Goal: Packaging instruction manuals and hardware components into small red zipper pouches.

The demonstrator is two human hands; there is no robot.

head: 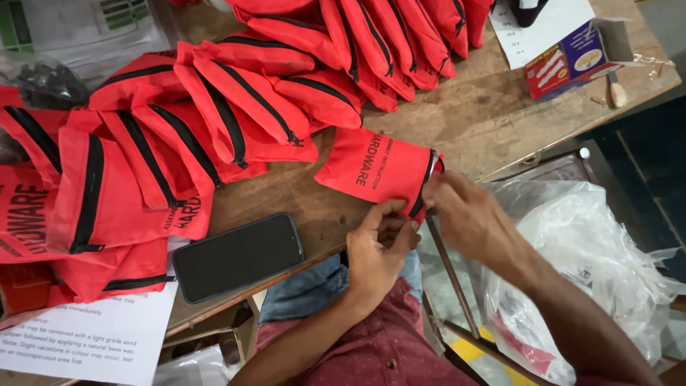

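A red fabric pouch (373,168) with a black zipper and black lettering lies at the near edge of the wooden table (486,121). My left hand (379,250) pinches its lower zipper end from below. My right hand (464,214) grips the zipper end at the pouch's right side. Both hands hold the same pouch.
Several matching red zip pouches (236,107) lie in overlapping rows across the table. A black phone (238,256) rests face up near the edge, beside a printed sheet (86,336). A small cardboard box (572,57) sits far right. A clear plastic bag (572,257) hangs beside the table.
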